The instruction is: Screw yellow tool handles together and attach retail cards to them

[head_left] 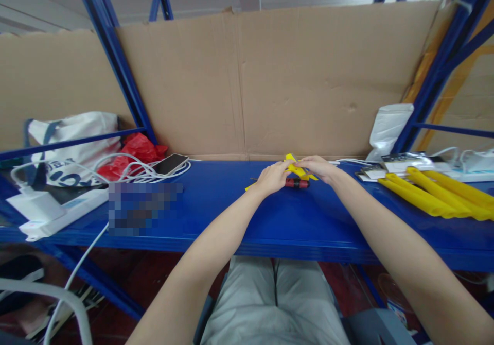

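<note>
Both hands meet over the blue tabletop (pixel 231 208), with a small yellow piece (pixel 297 170) between them. My left hand (pixel 275 177) is closed on its left side, fingers bent around it. The fingertips of my right hand (pixel 317 167) pinch the same piece from the right. A thin greyish strip shows beside the yellow piece; I cannot tell what it is. Just below the hands, a red and black tool handle (pixel 296 183), which looks like a screwdriver's, lies on the table, its left part hidden behind my left hand. A yellow tip shows left of that hand.
Several long yellow tubes (pixel 440 193) lie at the right, beside flat white packages (pixel 405 162) and a white pouch (pixel 389 128). At left are a power strip (pixel 65 213), white cables, a phone (pixel 172 164), a red bag (pixel 135 152) and a cloth bag (pixel 77 144). Cardboard (pixel 289 82) stands behind.
</note>
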A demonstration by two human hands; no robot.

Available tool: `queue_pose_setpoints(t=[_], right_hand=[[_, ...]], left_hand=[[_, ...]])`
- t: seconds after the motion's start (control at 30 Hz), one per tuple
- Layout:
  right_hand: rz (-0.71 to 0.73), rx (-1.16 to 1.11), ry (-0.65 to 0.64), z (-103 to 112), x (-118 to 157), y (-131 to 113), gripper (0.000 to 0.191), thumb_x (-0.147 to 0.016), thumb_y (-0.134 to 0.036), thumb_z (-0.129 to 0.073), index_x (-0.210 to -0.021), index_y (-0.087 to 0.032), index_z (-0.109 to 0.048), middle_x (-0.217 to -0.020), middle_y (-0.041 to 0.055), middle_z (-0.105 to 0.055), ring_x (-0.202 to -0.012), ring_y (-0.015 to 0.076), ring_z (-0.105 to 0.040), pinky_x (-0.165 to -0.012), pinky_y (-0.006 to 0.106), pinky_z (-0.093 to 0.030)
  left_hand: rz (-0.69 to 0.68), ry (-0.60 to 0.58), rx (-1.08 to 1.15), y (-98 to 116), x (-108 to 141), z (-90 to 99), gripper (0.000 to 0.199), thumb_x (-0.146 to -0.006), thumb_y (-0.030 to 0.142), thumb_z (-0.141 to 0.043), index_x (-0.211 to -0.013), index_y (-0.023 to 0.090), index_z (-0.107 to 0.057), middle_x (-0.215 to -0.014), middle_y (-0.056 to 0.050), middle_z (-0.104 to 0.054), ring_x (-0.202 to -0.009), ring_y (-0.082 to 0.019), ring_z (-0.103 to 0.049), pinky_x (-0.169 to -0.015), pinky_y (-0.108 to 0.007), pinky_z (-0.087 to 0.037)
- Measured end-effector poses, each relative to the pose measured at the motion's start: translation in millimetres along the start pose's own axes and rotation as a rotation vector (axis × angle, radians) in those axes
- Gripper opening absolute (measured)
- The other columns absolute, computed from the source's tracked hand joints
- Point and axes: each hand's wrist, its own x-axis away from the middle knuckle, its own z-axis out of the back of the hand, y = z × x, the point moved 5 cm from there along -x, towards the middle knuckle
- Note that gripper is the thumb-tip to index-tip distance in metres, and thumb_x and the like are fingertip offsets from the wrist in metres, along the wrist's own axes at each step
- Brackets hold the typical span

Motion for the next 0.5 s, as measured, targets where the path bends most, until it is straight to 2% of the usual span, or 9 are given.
queue_pose_setpoints(t=[0.17, 0.27, 0.4, 0.5], right_hand=[[0.003, 0.007, -0.006, 2, 0, 0, 0.011, -0.072, -0.020, -0.060, -0.062, -0.016, -0.061, -0.068, 0.0018, -0.063, -0.062, 0.0094, -0.053, -0.057, 0.020, -0.038], [0.027, 0.077, 0.030, 9, -1, 0, 0.010, -0.074, -0.022, -0.058, -0.068, -0.015, -0.063, -0.080, 0.0044, -0.067, -0.074, 0.0123, -0.057, -0.062, 0.022, -0.041], [0.094, 0.291, 0.133, 30, -9, 5, 0.017, -0.075, -0.021, -0.054, -0.082, -0.014, -0.068, -0.095, 0.0072, -0.068, -0.088, 0.0155, -0.059, -0.075, 0.024, -0.044], [0.107, 0.554, 0.192, 51, -20, 19, 0.024, -0.074, -0.015, -0.052, -0.089, -0.014, -0.070, -0.101, 0.0094, -0.067, -0.096, 0.0195, -0.059, -0.086, 0.030, -0.043]], left_hand=[[-0.014, 0.015, 0.007, -3, -2, -2.1, 0.036, -0.087, 0.020, -0.044, -0.123, 0.020, -0.048, -0.123, -0.007, -0.057, -0.113, -0.020, -0.053, -0.093, -0.034, -0.043], [-0.002, 0.016, 0.004, -6, -3, -4.2, 0.034, -0.087, 0.021, -0.044, -0.121, 0.019, -0.050, -0.123, -0.007, -0.058, -0.113, -0.019, -0.053, -0.094, -0.033, -0.043], [0.014, 0.002, -0.011, -8, -4, -6.6, 0.032, -0.087, 0.022, -0.045, -0.119, 0.019, -0.052, -0.122, -0.007, -0.058, -0.112, -0.019, -0.054, -0.094, -0.032, -0.042], [0.017, -0.007, -0.022, -7, -3, -6.3, 0.031, -0.088, 0.022, -0.044, -0.118, 0.019, -0.051, -0.122, -0.007, -0.058, -0.112, -0.019, -0.054, -0.094, -0.032, -0.042]])
